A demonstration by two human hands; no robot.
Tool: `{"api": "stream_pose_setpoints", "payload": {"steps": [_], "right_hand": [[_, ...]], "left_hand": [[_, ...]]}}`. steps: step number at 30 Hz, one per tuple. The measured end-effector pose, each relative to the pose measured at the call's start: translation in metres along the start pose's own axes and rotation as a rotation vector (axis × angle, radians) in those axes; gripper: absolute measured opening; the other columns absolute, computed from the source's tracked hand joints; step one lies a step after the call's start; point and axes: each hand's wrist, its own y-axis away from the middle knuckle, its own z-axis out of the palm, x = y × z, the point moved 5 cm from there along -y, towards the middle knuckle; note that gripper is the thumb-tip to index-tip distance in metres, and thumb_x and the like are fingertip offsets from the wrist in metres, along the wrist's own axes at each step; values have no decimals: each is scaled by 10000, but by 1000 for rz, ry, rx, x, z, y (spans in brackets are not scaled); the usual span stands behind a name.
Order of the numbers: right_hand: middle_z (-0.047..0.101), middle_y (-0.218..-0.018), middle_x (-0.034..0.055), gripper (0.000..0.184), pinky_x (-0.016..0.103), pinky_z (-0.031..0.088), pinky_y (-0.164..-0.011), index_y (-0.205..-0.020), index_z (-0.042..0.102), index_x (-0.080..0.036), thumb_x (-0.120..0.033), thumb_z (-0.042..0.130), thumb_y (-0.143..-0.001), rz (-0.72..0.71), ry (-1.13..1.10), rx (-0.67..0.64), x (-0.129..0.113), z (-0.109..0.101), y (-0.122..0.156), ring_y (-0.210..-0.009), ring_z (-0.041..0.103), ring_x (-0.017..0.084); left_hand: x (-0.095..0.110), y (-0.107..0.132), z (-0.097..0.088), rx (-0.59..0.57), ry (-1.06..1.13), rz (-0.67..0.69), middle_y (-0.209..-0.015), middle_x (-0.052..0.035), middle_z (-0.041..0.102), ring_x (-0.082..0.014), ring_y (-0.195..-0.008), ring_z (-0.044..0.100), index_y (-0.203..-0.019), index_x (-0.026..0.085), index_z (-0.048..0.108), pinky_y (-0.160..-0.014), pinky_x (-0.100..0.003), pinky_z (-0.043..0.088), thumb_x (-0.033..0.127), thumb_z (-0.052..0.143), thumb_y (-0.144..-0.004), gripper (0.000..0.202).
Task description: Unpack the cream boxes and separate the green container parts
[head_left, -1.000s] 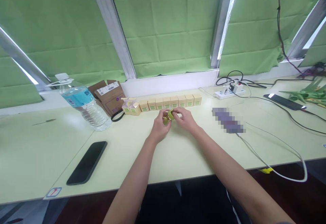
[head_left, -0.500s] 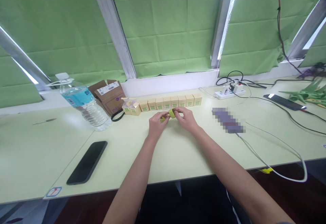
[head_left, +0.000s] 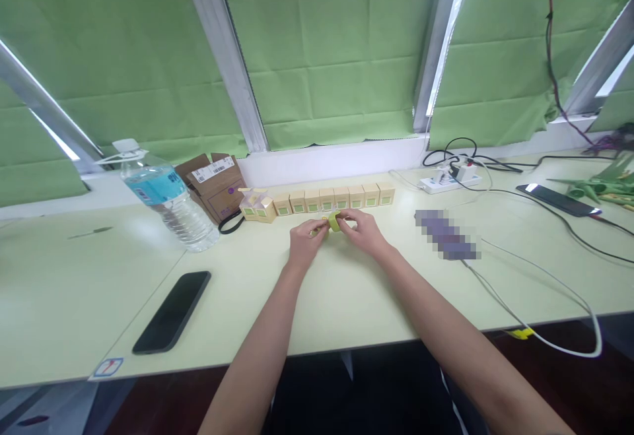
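Your bench (head_left: 347, 290) carries a water bottle (head_left: 163, 200) at the left, a black phone (head_left: 172, 311) lying flat near the front edge, and a row of small cream boxes (head_left: 327, 199) along the back. Just in front of that row, your left hand (head_left: 304, 247) and right hand (head_left: 364, 232) meet over the bench top. Both grips are pressed together on a small green piece (head_left: 335, 222), pinching it between the fingertips from either side.
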Motion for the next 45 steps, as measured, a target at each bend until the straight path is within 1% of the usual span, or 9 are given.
{"api": "stream_pose_setpoints", "payload": {"steps": [14,19,22,25,29,33,38,41,45], "right_hand": [[755,-1045,40,206,338,563,-821,-971,747,-259,-352,568,-927,18,-16,-75,1,2,-1,-999,691,218],[761,-1058,36,196,358,575,-813,-961,761,-268,-343,585,-914,48,-52,-71,2,4,-2,-1004,698,231],[764,-1057,29,185,355,579,-805,-952,763,-272,-340,599,-903,74,-73,-44,5,4,-2,-1009,701,232],[769,-1013,26,160,340,574,-796,-932,755,-258,-321,619,-878,95,-75,-17,7,4,-2,-973,707,222],[764,-947,24,128,326,563,-790,-895,733,-231,-278,625,-843,109,-52,-7,7,3,-1,-892,705,200],[759,-923,25,110,320,552,-787,-849,714,-220,-254,611,-834,122,-41,-22,6,3,-1,-864,696,190],[750,-915,32,89,316,542,-771,-827,688,-215,-252,608,-835,114,-11,-28,8,3,-1,-857,687,189],[739,-913,30,90,317,535,-775,-841,676,-217,-265,600,-849,85,-2,-24,7,3,0,-862,680,188],[726,-909,32,89,320,529,-766,-859,668,-222,-265,590,-857,56,3,-38,4,5,0,-861,670,193]], "left_hand": [[-6,1,0,-54,5,-47,-848,3,789,-167,-759,722,-866,250,796,-731,-280,568,235,664,-832,137],[-4,1,0,-51,29,-53,-854,5,789,-175,-758,726,-883,253,798,-709,-291,579,244,672,-827,138],[-3,2,1,-38,15,-50,-852,8,787,-166,-741,722,-904,256,797,-699,-288,588,208,675,-816,158],[-4,2,3,-31,3,-48,-930,-8,792,-172,-788,738,-980,246,794,-767,-315,612,172,661,-822,220],[-8,2,6,-50,22,-48,-1085,-17,772,-207,-964,748,-1108,247,769,-905,-380,616,155,654,-832,313],[-9,3,8,-80,49,-50,-1148,-16,751,-209,-1024,737,-1189,250,734,-958,-397,603,136,638,-842,378],[-3,2,9,-121,46,7,-1192,-29,740,-181,-981,736,-1234,252,703,-923,-361,609,80,634,-812,461],[3,1,9,-140,17,72,-1205,-47,731,-184,-1027,711,-1251,245,682,-896,-337,603,61,641,-789,500],[11,1,10,-166,-16,151,-1218,-63,711,-205,-1091,673,-1271,259,647,-915,-362,580,109,696,-782,514]]}}
